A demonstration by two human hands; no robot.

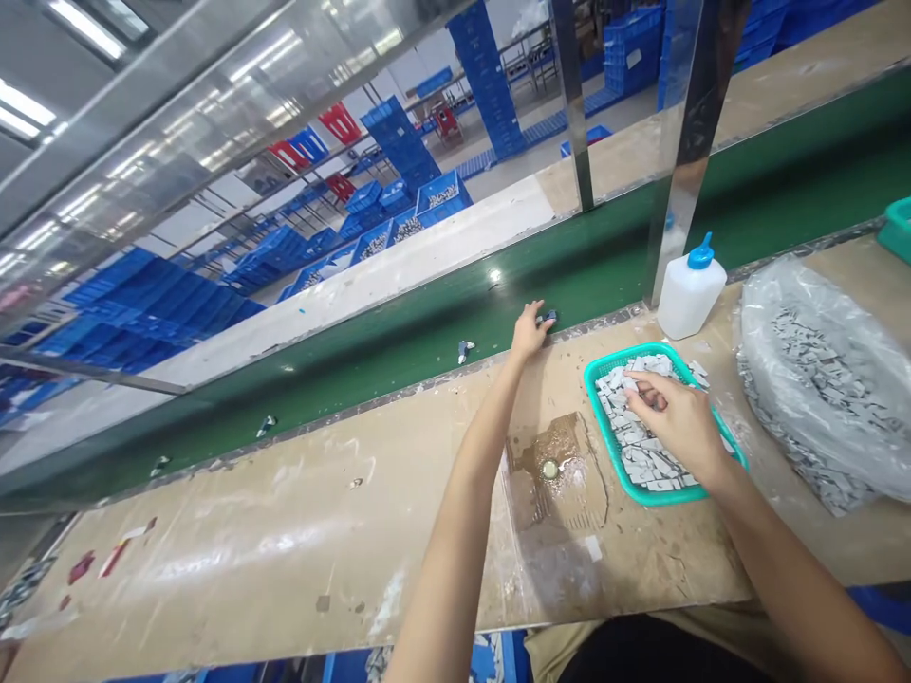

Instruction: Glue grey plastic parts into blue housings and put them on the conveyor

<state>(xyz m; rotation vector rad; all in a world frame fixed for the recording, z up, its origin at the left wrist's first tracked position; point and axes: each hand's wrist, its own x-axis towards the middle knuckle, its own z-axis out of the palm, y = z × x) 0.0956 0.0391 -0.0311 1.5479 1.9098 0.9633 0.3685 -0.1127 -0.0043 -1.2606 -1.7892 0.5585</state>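
Note:
My left hand reaches over the near edge of the green conveyor belt. Its thumb and fingers close about a small dark-and-white part at the belt. My right hand is above a turquoise plastic basket filled with small flat whitish pieces. The right fingers are curled, with thumb and index close together; whatever sits between the tips cannot be made out. A similar dark-and-white part lies on the belt left of my left hand.
A white squeeze bottle with a blue cap stands behind the basket, beside a metal post. To the right lies a clear plastic bag of grey-white pieces. On the table, a wet brown patch holds a round disc.

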